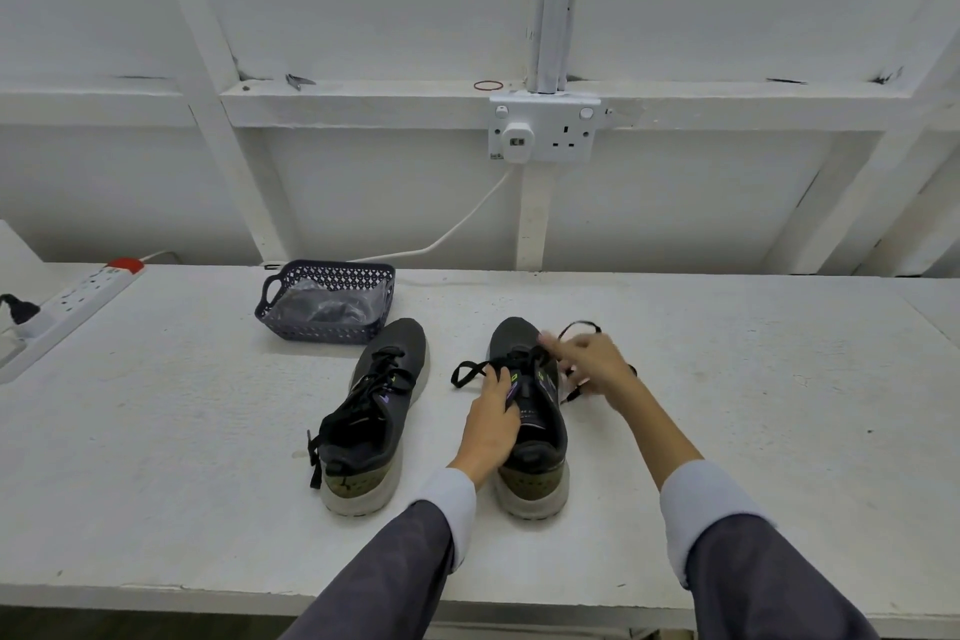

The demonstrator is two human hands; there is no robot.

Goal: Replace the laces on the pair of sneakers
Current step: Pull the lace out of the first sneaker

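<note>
Two dark grey sneakers with pale soles stand toe-away on the white table. The left sneaker (376, 405) is laced, its black lace ends hanging down by the heel. My left hand (491, 424) grips the side of the right sneaker (535, 437) near its tongue. My right hand (589, 361), blurred, hovers over that shoe's right side and pinches its black lace (579, 327), which loops out to the right. The lace's other end (470, 372) trails off the shoe's left side.
A dark plastic basket (327, 299) holding a clear bag with dark contents sits behind the left sneaker. A white power strip (72, 301) lies at the far left. A wall socket (543, 127) with a plugged cable is behind the table. The table's front edge is near my sleeves.
</note>
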